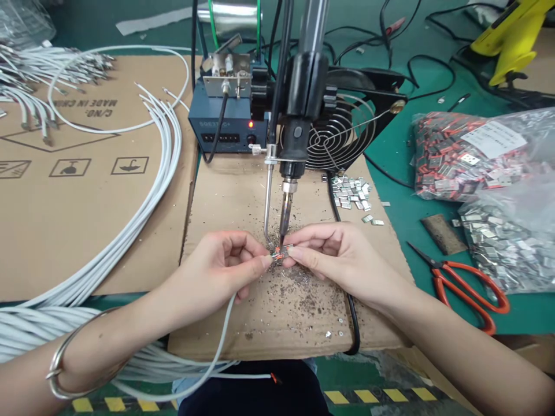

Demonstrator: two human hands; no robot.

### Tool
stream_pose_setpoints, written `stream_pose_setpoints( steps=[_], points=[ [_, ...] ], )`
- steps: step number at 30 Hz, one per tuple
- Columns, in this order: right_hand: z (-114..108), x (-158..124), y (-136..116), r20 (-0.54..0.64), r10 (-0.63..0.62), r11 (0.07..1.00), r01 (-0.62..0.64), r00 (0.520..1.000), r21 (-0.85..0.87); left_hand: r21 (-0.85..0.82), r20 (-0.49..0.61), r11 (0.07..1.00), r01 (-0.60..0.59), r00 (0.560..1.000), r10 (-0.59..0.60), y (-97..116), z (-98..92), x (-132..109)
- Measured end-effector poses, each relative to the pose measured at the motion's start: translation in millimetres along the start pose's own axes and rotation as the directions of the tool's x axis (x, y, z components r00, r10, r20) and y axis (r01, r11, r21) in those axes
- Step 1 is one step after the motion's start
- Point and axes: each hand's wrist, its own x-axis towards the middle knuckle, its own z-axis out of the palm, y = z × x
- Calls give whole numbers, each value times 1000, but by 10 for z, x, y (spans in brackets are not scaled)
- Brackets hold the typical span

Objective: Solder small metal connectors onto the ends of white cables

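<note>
My left hand (232,263) pinches a white cable (226,323) close to its end, and the rest of the cable hangs down below the fingers. Between thumb and fingers, my right hand (332,254) grips a small metal connector with orange parts (285,251). Cable end and connector meet under the tip of a soldering iron (286,211), which is clamped upright in a stand. A thin bent metal feed tube (267,202) comes down beside the iron to the same spot. Whether the tip touches the connector I cannot tell.
Behind the iron stand a blue control box (225,124) and a black fan (329,136). Orange-handled scissors (463,283), a bag of orange connectors (451,156) and a bag of metal shells (507,242) lie right. White cables (147,190) bunch left on cardboard (87,231).
</note>
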Motion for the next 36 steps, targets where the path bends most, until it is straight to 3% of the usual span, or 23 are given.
stream_pose_setpoints(
  steps=[19,31,36],
  points=[
    [0,-15,10,9,-3,1000,3,1000,-25,-8,3,999,32,999,-32,14,10,-15],
    [-49,-28,24,72,-10,1000,11,997,-9,-25,11,1000,15,1000,-14,21,1,-16],
    [-24,-12,6,31,0,1000,0,1000,-19,-9,7,999,36,999,-36,31,6,-7]
  ],
)
